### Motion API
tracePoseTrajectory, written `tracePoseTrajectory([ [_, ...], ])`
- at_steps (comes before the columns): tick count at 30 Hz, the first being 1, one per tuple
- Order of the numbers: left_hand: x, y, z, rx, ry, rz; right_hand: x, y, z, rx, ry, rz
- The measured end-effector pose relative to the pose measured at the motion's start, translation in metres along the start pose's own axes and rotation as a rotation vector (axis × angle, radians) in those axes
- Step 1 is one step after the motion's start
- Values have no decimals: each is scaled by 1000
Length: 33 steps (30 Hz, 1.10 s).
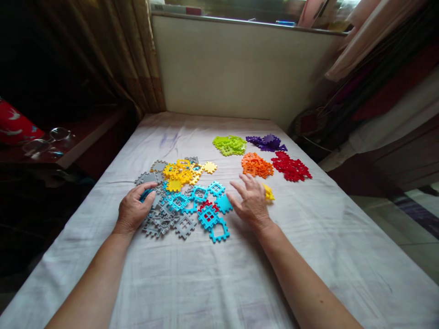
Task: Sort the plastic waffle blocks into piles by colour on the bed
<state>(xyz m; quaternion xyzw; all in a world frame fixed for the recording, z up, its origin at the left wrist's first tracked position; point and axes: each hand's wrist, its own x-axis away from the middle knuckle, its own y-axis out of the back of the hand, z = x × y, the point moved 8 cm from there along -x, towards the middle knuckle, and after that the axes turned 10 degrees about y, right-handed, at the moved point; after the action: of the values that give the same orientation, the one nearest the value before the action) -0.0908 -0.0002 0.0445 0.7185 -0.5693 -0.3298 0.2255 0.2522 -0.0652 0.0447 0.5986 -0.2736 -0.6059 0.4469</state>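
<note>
At the left edge of a mixed pile, my left hand (134,208) is closed on blue interlocking tiles (147,195), partly hidden by its thumb and fingers. My right hand (252,201) has its fingers apart, palm down. Its fingertips are close to a solid light-blue tile (223,204); whether they touch it I cannot tell. Between the hands lie light-blue window tiles (208,216), a red tile (206,205) partly under them, grey tiles (185,225) and yellow tiles (174,184). Another yellow piece (269,193) shows just beyond my right hand, partly covered.
Separate heaps of lime-green (229,145), purple (266,142), orange (256,165) and red (291,167) tiles lie farther back on the white cloth (185,288). A side table with glasses (60,133) stands left. Hanging clothes (380,114) flank the right side.
</note>
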Motion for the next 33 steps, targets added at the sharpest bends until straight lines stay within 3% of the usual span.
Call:
tracePoseTrajectory([
  [6,1,3,-2,19,-59,-73,-5,-34,62,-144,47,163],
  [12,1,7,1,34,-44,-111,-53,-33,70,-209,50,148],
  [17,-1,7,2,65,-30,-112,-99,-55,98,-127,195,365],
  [20,-1,8,5,83,-15,-115,-112,-65,109,-73,233,442],
  [24,-2,6,8,93,3,-96,-112,-59,116,-62,291,416],
  [28,-2,5,9,100,15,-90,-97,-34,103,-75,303,303],
  [33,-2,5,7,84,-6,-89,-60,1,29,-96,33,106],
])
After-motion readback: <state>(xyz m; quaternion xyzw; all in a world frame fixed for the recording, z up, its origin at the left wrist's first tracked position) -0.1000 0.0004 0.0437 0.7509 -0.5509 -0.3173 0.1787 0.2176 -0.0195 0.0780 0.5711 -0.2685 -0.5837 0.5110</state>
